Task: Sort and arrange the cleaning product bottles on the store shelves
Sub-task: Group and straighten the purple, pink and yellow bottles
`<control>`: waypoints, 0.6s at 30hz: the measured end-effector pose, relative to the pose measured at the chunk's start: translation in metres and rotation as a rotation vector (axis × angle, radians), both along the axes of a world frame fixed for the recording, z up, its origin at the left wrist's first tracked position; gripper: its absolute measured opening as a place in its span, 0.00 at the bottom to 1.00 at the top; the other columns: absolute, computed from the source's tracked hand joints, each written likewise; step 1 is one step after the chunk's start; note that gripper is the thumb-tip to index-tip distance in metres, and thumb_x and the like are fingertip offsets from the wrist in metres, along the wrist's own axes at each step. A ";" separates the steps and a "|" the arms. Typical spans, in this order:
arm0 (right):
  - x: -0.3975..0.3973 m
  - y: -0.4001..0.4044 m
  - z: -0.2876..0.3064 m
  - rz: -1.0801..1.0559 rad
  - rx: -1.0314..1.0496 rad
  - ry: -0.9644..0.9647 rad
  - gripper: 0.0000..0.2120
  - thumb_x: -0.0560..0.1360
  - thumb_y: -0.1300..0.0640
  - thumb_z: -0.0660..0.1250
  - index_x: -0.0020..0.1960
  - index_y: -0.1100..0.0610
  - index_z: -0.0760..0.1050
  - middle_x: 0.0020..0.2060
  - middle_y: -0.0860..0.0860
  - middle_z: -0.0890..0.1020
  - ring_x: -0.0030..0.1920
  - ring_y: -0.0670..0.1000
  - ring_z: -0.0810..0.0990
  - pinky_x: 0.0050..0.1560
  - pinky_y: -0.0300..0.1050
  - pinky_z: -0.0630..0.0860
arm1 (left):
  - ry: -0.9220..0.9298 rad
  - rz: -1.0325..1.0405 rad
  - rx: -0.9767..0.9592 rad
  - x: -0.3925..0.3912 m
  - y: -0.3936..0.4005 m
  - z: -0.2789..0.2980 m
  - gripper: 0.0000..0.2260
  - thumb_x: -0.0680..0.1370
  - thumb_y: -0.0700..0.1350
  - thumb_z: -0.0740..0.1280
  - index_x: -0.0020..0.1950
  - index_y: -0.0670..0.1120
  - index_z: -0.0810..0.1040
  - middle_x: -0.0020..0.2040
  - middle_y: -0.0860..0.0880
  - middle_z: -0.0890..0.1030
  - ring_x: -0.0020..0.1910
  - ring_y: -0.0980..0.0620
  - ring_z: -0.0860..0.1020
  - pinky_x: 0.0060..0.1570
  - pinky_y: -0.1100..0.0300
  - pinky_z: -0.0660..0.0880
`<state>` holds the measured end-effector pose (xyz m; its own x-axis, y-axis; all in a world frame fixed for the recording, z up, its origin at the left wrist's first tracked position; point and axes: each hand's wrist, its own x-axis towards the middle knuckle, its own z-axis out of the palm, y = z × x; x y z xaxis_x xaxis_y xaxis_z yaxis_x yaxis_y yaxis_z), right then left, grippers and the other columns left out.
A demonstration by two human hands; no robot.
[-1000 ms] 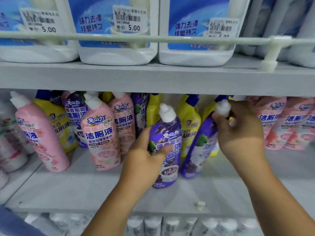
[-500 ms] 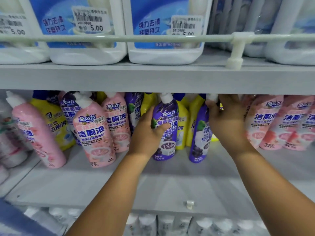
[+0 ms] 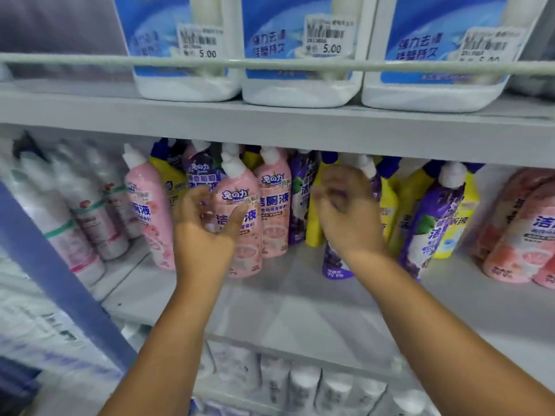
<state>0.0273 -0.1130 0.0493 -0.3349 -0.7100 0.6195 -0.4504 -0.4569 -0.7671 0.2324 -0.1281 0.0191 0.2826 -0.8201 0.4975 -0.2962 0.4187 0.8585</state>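
Both hands spread, gripping nothing: left hand reaching the pink bottle at 12 o'clock, right hand fronting the purple bottle, likely to regroup colours.

Bare shelf front before crowded bottles

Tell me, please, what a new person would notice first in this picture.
Two bare hands reach into the middle shelf: the left hand is in front of a pink bottle, the right hand in front of a purple bottle. Behind them stand mixed pink, purple and yellow bottles. Above, three big white jugs with blue labels carry 5.00 price tags.
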 end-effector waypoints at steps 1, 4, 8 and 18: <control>0.013 -0.010 0.001 0.033 0.046 0.008 0.16 0.73 0.52 0.69 0.60 0.54 0.78 0.56 0.52 0.79 0.56 0.51 0.81 0.57 0.50 0.80 | -0.030 0.004 0.019 0.006 -0.008 -0.003 0.29 0.69 0.63 0.77 0.65 0.54 0.74 0.60 0.48 0.79 0.58 0.47 0.80 0.57 0.45 0.79; 0.040 -0.042 0.007 0.086 0.120 0.109 0.18 0.74 0.54 0.70 0.64 0.53 0.77 0.59 0.51 0.79 0.59 0.51 0.79 0.61 0.54 0.77 | -0.111 -0.118 0.127 0.014 -0.030 -0.010 0.24 0.71 0.50 0.80 0.63 0.50 0.75 0.54 0.53 0.83 0.53 0.53 0.83 0.55 0.44 0.81; 0.056 -0.074 0.014 0.063 0.220 0.126 0.23 0.73 0.53 0.71 0.67 0.52 0.74 0.61 0.50 0.79 0.62 0.50 0.77 0.63 0.51 0.76 | -0.123 -0.261 0.203 0.025 -0.050 -0.019 0.28 0.68 0.53 0.79 0.66 0.52 0.77 0.56 0.55 0.85 0.55 0.52 0.84 0.56 0.46 0.81; 0.046 -0.046 -0.009 0.223 0.456 -0.059 0.26 0.70 0.53 0.80 0.64 0.49 0.74 0.53 0.46 0.86 0.52 0.45 0.85 0.52 0.48 0.83 | 0.060 -0.485 0.255 0.058 -0.022 -0.042 0.27 0.73 0.43 0.78 0.56 0.72 0.73 0.56 0.61 0.85 0.56 0.59 0.83 0.57 0.52 0.80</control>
